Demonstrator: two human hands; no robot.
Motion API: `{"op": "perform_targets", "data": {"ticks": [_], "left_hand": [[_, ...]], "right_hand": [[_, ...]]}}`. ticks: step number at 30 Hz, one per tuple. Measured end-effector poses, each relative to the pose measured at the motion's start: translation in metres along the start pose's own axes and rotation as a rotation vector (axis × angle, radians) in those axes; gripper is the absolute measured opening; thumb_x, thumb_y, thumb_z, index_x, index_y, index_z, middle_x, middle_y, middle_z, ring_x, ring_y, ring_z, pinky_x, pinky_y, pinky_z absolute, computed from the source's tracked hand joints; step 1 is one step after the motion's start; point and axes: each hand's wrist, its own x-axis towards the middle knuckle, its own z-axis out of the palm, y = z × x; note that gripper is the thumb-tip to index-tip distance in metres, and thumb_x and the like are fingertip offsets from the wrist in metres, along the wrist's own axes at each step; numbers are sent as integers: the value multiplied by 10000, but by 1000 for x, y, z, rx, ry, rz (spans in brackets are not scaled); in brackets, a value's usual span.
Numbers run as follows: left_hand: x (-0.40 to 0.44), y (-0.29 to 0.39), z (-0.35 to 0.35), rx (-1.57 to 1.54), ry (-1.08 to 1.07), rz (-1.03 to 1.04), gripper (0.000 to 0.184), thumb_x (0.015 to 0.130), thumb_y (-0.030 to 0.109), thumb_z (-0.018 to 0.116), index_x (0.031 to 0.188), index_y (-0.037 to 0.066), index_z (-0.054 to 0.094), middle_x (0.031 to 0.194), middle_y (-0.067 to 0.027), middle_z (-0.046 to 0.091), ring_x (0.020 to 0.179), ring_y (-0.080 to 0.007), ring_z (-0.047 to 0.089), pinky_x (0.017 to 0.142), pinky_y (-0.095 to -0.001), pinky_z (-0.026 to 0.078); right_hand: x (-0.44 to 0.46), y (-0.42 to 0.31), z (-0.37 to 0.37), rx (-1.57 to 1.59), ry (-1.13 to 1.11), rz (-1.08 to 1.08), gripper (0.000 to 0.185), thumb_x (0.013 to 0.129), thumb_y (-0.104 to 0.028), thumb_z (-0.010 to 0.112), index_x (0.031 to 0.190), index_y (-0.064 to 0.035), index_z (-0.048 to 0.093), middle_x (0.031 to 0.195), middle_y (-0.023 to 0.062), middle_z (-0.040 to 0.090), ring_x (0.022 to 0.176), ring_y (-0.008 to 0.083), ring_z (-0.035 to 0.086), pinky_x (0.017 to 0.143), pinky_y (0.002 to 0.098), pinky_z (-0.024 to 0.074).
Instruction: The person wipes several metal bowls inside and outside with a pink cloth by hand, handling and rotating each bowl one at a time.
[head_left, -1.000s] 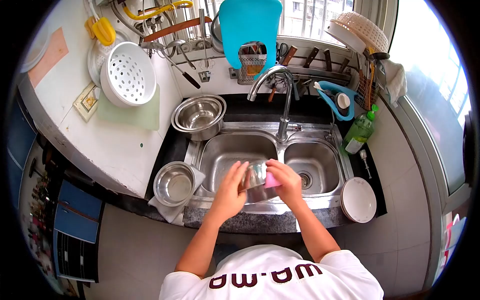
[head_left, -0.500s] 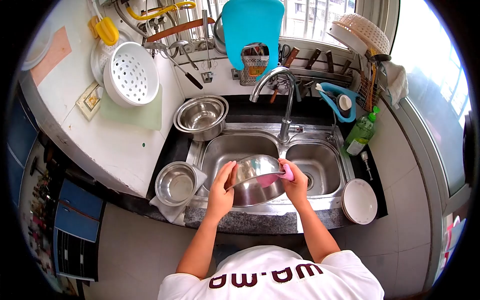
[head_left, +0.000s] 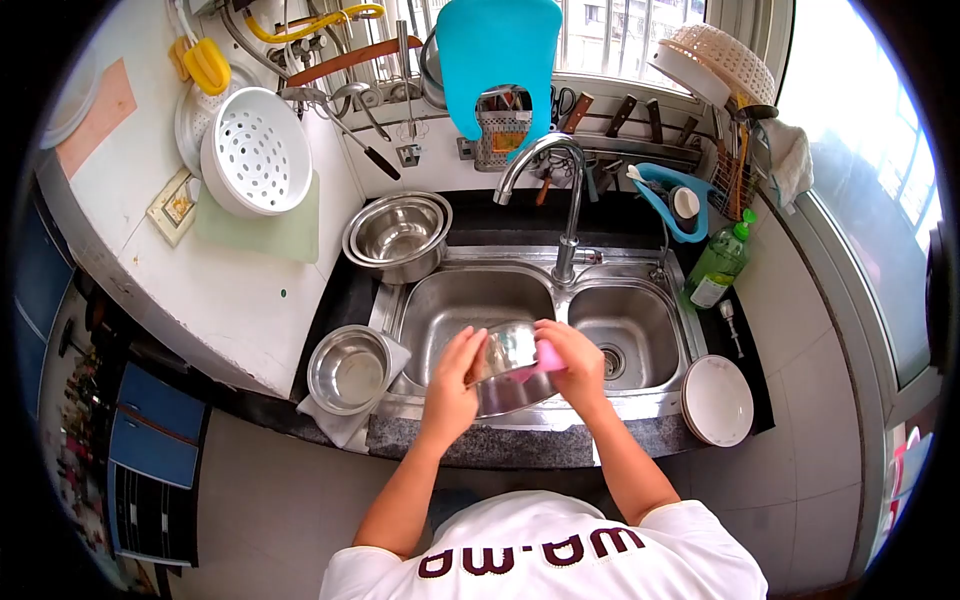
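A shiny stainless steel bowl [head_left: 512,396] is held tilted over the front of the double sink [head_left: 470,285]. My left hand [head_left: 455,388] grips the bowl's left side, fingers wrapped at its wall. My right hand [head_left: 575,365] is closed on a pink cloth [head_left: 543,361], pressed against the bowl's right rim. The fingertips of the right hand are partly hidden behind the bowl. Behind the bowl stands the curved faucet [head_left: 566,215]; I see no water running from it.
Nested steel bowls [head_left: 397,236] stand at the sink's back left. Another steel bowl [head_left: 350,370] rests on a grey cloth [head_left: 340,425] at the left. White plates [head_left: 718,400] are stacked at the right, near a green soap bottle [head_left: 718,265]. A blue basket [head_left: 655,180] sits behind.
The bowl has turned and shifted slightly left in my hands. My right hand with the pink cloth has moved left along the rim. The camera view has shifted a little.
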Motion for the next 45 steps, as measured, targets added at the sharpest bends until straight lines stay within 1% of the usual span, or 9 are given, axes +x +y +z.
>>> {"op": "perform_targets", "data": {"ticks": [7,9,15,20,25,30,37,41,45], "left_hand": [[-5,-2,-11,-668,109,-218,592,780,-212,447,1328,10,461,1383,-140,439,1247,-213,491,970,-254,426],[-2,9,-18,-120,58,-121,599,766,-166,508,1328,39,469,1360,-177,448,1197,-252,529,939,-294,448],[5,20,3,113,16,38,547,763,-85,561,1287,58,498,1286,-231,480,1152,-370,502,949,-428,419],[-1,10,-3,2,-7,1,539,781,-135,497,1284,58,505,1316,-209,474,1199,-361,486,988,-414,407],[-6,-2,-11,-690,96,-150,589,785,-223,420,1319,19,468,1399,-136,422,1262,-208,468,996,-292,427],[-2,9,-20,-406,-8,-192,570,799,-149,506,1337,25,442,1403,-172,406,1250,-242,484,939,-312,459],[-4,17,5,62,-35,-87,599,745,-39,593,1319,26,435,1340,-236,429,1217,-406,439,1030,-443,361],[-6,5,2,21,13,-68,541,790,-96,528,1315,6,444,1317,-226,470,1204,-381,473,1017,-407,387],[-9,-8,-9,-447,125,-258,470,867,-114,471,1323,-2,450,1326,-167,500,1222,-262,505,1012,-329,402]], "right_hand": [[-24,20,-1,261,67,391,343,790,67,639,1119,-29,628,995,121,685,876,156,661,783,258,498],[-18,17,-1,278,70,385,340,746,79,653,1068,-28,641,996,123,679,886,212,670,787,281,512],[9,-15,2,-36,-65,-168,317,619,31,685,926,-40,654,1004,103,677,974,286,648,801,363,531],[2,-3,1,0,-44,-141,379,599,71,659,961,-38,649,1007,90,673,937,284,653,824,359,527],[-25,18,2,297,66,469,413,706,134,617,1084,-31,637,1000,113,688,913,190,667,805,288,507],[-20,14,2,308,115,479,303,777,85,638,1062,-18,637,992,82,689,944,145,642,808,263,488],[3,-12,3,-53,-47,-169,358,579,44,696,925,-30,648,1026,113,668,989,313,639,836,394,526],[0,-5,5,-10,-35,-124,407,568,85,661,958,-31,640,1022,105,662,975,307,638,833,379,524],[-19,14,4,271,75,436,395,757,115,628,1125,-27,618,1020,120,676,945,155,643,806,273,495]]}}
